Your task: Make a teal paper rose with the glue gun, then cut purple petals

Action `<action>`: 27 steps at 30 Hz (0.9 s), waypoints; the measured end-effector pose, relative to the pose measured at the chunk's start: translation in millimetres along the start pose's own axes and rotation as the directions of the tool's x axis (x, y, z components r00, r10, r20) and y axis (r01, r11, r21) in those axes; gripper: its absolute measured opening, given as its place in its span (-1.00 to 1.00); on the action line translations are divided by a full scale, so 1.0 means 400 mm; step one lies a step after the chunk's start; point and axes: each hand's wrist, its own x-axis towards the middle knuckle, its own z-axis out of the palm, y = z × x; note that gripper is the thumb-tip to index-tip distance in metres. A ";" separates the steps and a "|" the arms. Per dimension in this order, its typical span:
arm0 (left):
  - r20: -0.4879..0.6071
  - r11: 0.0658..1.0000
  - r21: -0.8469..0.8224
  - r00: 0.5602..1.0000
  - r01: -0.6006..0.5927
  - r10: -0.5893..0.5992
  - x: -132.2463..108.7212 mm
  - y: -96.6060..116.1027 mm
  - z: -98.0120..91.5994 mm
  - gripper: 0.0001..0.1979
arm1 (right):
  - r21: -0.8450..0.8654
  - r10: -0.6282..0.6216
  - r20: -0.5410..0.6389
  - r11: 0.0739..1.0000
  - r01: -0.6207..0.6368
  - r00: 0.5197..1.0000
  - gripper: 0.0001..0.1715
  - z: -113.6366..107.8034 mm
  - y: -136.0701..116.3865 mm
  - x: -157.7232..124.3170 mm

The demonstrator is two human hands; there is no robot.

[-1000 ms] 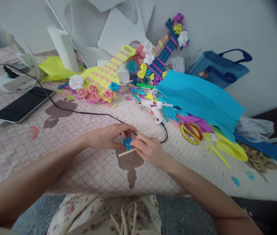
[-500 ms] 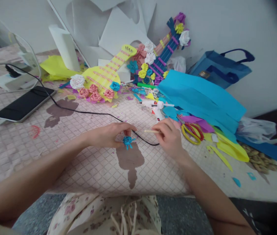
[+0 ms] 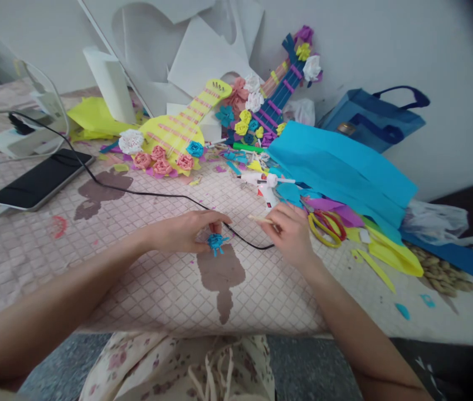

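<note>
"Two things are being held just now, right?"

"Yes. The left hand [image 3: 190, 229] is curving low over the desk [image 3: 156, 301], thumb and fingers nearly closing around the blue flower [image 3: 215, 241]. The right hand [image 3: 290, 231] is folding tightly round a thin stick [image 3: 259, 218], well off to the flower's right."

"Where exactly is the flower sitting?"

"Between the left thumb and fingertips, just beyond a dark patch [image 3: 222, 275]. Its ends are splaying toward the person. How firmly the fingers are pressing, I am not managing to tell."

"So what are you worrying about?"

"Those splaying ends, mainly. If the pinch is slackening, the folds could be springing apart; if it is squeezing too hard, they could be creasing, since the flower is looking papery."

"And the cord [image 3: 161, 194]?"

"It is running past the left fingertips toward the right hand, which is hiding its end. A snagging wrist could be dragging it, perhaps jolting the glue gun [image 3: 255, 179] lying just beyond. Whether the gun is heating, I am not seeing, but if so, straying knuckles could be getting burnt."
</note>
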 end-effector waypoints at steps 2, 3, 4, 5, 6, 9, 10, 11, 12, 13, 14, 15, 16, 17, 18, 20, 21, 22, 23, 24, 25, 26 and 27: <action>-0.006 1.000 -0.020 1.000 -0.022 0.022 0.000 0.000 0.002 -0.37 | 0.126 -0.053 0.051 0.991 0.046 0.997 -0.88 0.013 -0.027 -0.003; -0.010 0.999 -0.030 0.999 -0.033 0.033 0.000 0.001 0.003 -0.36 | 0.178 -0.085 0.077 0.982 0.070 0.993 -0.90 0.019 -0.041 -0.005; -0.015 0.998 -0.037 0.999 -0.043 0.043 0.000 0.002 0.004 -0.35 | 0.216 -0.115 0.102 0.972 0.091 0.988 -0.87 0.025 -0.054 -0.006; -0.017 0.998 -0.041 0.999 -0.049 0.048 0.000 0.003 0.005 -0.35 | 0.242 -0.142 0.125 0.964 0.109 0.982 -0.84 0.030 -0.066 -0.007; -0.018 0.998 -0.043 0.999 -0.050 0.050 0.000 0.005 0.006 -0.35 | 0.257 -0.164 0.143 0.959 0.123 0.976 -0.84 0.035 -0.076 -0.009; -0.006 0.998 -0.043 0.999 -0.045 0.044 0.001 0.008 0.009 -0.36 | 0.261 -0.198 0.190 0.954 0.145 0.962 -0.83 0.049 -0.093 -0.013; -0.006 0.998 -0.043 0.999 -0.046 0.045 0.001 0.007 0.011 -0.37 | 0.255 -0.207 0.202 0.955 0.153 0.957 -0.82 0.053 -0.094 -0.015; -0.008 0.998 -0.042 0.999 -0.048 0.048 0.001 0.007 0.012 -0.37 | 0.247 -0.216 0.211 0.956 0.162 0.953 -0.82 0.057 -0.094 -0.016; -0.013 0.998 -0.043 0.998 -0.054 0.053 0.000 0.006 0.013 -0.37 | 0.236 -0.224 0.218 0.957 0.171 0.950 -0.81 0.060 -0.093 -0.018; -0.017 0.997 -0.044 0.998 -0.058 0.058 0.000 0.005 0.014 -0.36 | 0.224 -0.230 0.225 0.958 0.180 0.947 -0.81 0.064 -0.092 -0.019; -0.022 0.997 -0.045 0.998 -0.063 0.062 0.000 0.003 0.015 -0.36 | 0.211 -0.234 0.229 0.960 0.186 0.945 -0.81 0.067 -0.090 -0.021; -0.024 0.997 -0.047 0.997 -0.069 0.067 0.000 0.002 0.016 -0.36 | 0.198 -0.235 0.230 0.962 0.191 0.945 -0.82 0.070 -0.089 -0.022; -0.026 0.996 -0.048 0.997 -0.074 0.073 0.000 0.001 0.017 -0.36 | 0.184 -0.234 0.230 0.964 0.194 0.945 -0.82 0.072 -0.088 -0.023; -0.028 0.996 -0.048 0.997 -0.079 0.078 0.000 0.000 0.018 -0.36 | 0.171 -0.234 0.232 0.965 0.197 0.944 -0.82 0.075 -0.088 -0.023; -0.029 0.995 -0.046 0.996 -0.083 0.082 0.000 0.000 0.018 -0.36 | 0.157 -0.232 0.238 0.968 0.198 0.943 -0.83 0.076 -0.089 -0.023; -0.029 0.996 -0.037 0.996 -0.084 0.083 0.001 0.002 0.018 -0.38 | 0.136 -0.229 0.254 0.970 0.200 0.940 -0.84 0.077 -0.092 -0.022; -0.027 0.996 -0.035 0.996 -0.081 0.080 0.001 0.003 0.018 -0.39 | 0.132 -0.225 0.259 0.972 0.196 0.939 -0.84 0.076 -0.094 -0.021; -0.025 0.996 -0.034 0.997 -0.078 0.077 0.001 0.005 0.016 -0.40 | 0.135 -0.218 0.257 0.973 0.189 0.941 -0.84 0.073 -0.095 -0.019; -0.023 0.997 -0.034 0.997 -0.075 0.074 0.002 0.007 0.015 -0.41 | 0.148 -0.209 0.245 0.973 0.176 0.947 -0.84 0.068 -0.095 -0.017; -0.020 0.997 -0.034 0.997 -0.071 0.070 0.002 0.008 0.013 -0.41 | 0.166 -0.196 0.221 0.973 0.161 0.955 -0.84 0.062 -0.094 -0.015; -0.015 0.997 -0.031 0.998 -0.064 0.064 0.002 0.009 0.011 -0.40 | 0.184 -0.179 0.184 0.972 0.145 0.966 -0.84 0.055 -0.091 -0.012; -0.009 0.998 -0.025 0.998 -0.055 0.054 0.002 0.009 0.009 -0.39 | 0.196 -0.153 0.138 0.973 0.125 0.979 -0.84 0.047 -0.086 -0.009; -0.005 0.999 -0.017 0.999 -0.044 0.044 0.002 0.008 0.007 -0.38 | 0.200 -0.125 0.078 0.974 0.107 0.989 -0.85 0.038 -0.080 -0.005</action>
